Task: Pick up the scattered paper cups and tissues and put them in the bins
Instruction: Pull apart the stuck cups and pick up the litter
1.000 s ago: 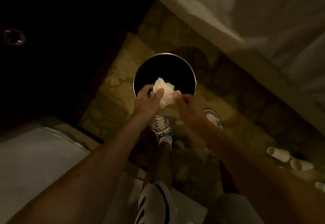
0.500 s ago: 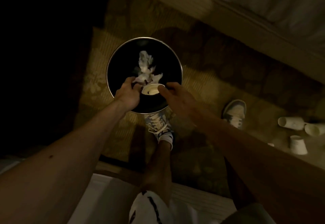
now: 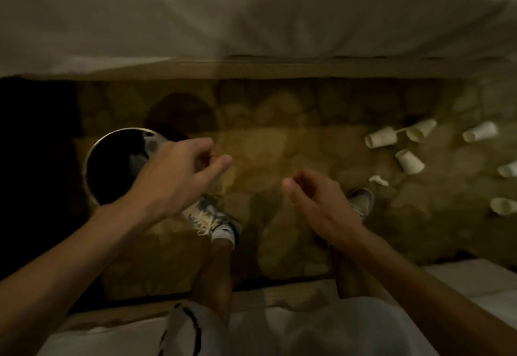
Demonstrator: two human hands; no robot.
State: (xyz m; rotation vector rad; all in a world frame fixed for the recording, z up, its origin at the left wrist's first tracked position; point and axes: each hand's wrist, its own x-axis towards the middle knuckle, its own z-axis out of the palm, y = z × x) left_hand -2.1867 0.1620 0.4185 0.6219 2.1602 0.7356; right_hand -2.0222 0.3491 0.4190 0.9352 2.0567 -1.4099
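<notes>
Six paper cups (image 3: 381, 137) are lying tipped over on the carpet (image 3: 279, 146) well off to our right, with a small crumpled tissue (image 3: 378, 180) among them, near our right shoe (image 3: 362, 202). We are holding our left hand (image 3: 179, 176) over the edge of the bin (image 3: 92, 157) and our right hand (image 3: 316, 202) out in front, the fingers (image 3: 221, 161) of both loosely curled and holding nothing. We are judging the cups light and easily crushed, best pinched gently at the rim; the tissue, soft and weightless, is asking only for a light pinch.
</notes>
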